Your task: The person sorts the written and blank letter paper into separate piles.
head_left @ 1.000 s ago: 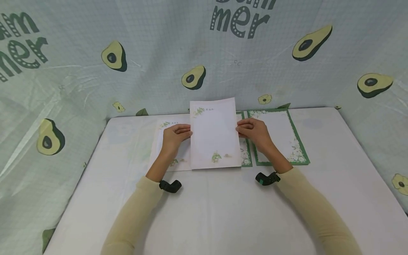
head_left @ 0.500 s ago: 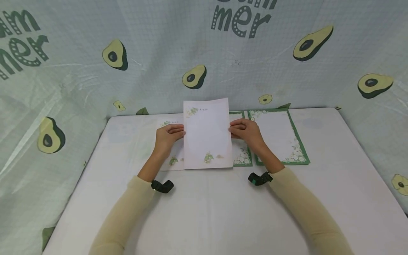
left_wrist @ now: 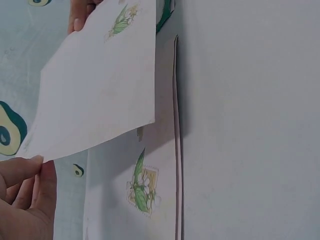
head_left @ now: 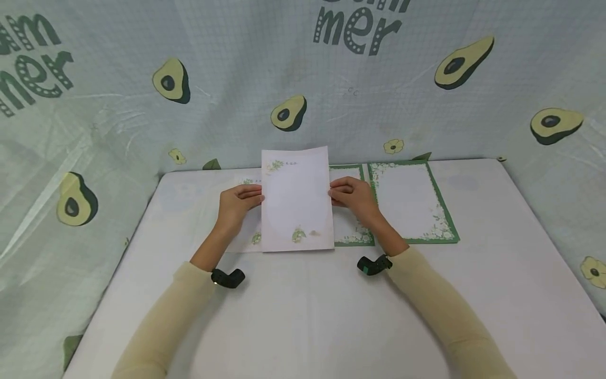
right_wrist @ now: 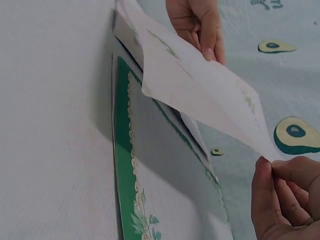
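Both hands hold up a pale pink sheet of paper (head_left: 297, 202) with small leaf-and-flower prints. My left hand (head_left: 234, 208) pinches its left edge between thumb and fingertips; my right hand (head_left: 354, 197) does the same at the right edge. In the left wrist view the raised sheet bends slightly and overhangs a layered stack of matching paper (left_wrist: 107, 210). Part of that stack is hidden by the sheet. Just right of it lies green-bordered, flower-printed paper (head_left: 350, 223), partly covered by the held sheet and seen below my right hand in the right wrist view.
A second green-bordered paper (head_left: 409, 197) lies farther right, beside the first. The white table (head_left: 303, 316) ends at the back against a hanging cloth (head_left: 227, 126) printed with avocados. A small black camera sits on each wrist.
Both hands have moved left together, carrying the pinched sheet. It covers more of the matching stack, and more of the middle green-bordered paper shows.
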Available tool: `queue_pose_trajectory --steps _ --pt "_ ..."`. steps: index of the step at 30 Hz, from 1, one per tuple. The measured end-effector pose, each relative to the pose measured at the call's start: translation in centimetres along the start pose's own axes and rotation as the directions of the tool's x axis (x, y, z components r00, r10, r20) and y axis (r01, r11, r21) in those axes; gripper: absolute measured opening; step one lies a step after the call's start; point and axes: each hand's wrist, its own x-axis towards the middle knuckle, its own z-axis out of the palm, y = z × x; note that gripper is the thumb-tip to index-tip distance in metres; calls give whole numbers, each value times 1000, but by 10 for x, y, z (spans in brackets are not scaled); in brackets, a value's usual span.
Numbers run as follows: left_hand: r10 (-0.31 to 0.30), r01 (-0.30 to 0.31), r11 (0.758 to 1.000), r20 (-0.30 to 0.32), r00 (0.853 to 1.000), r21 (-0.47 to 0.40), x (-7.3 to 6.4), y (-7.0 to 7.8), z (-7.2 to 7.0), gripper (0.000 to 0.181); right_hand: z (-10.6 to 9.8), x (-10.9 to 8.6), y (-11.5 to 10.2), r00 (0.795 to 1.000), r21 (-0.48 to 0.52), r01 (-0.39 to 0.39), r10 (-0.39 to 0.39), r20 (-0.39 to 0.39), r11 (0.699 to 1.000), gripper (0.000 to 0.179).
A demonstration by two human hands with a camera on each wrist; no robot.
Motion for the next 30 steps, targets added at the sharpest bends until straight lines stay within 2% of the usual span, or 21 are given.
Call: queue_pose_trajectory --steps 6,12,22,30 --pt "-9 9 1000 -13 1000 -15 -3 0 -7 31 8 3 0 1000 27 3 -3 12 1000 24" --pt "-13 11 999 -28 1000 -39 -5 -2 -23 34 22 9 -1 1000 61 5 -6 21 998 23" --pt "-33 36 997 -41 999 71 -7 -1 -48 35 48 15 1 999 85 -10 6 40 996 23" --pt "-51 53 997 -49 998 55 -9 1 -59 35 64 17 0 999 85 -15 12 34 996 23"
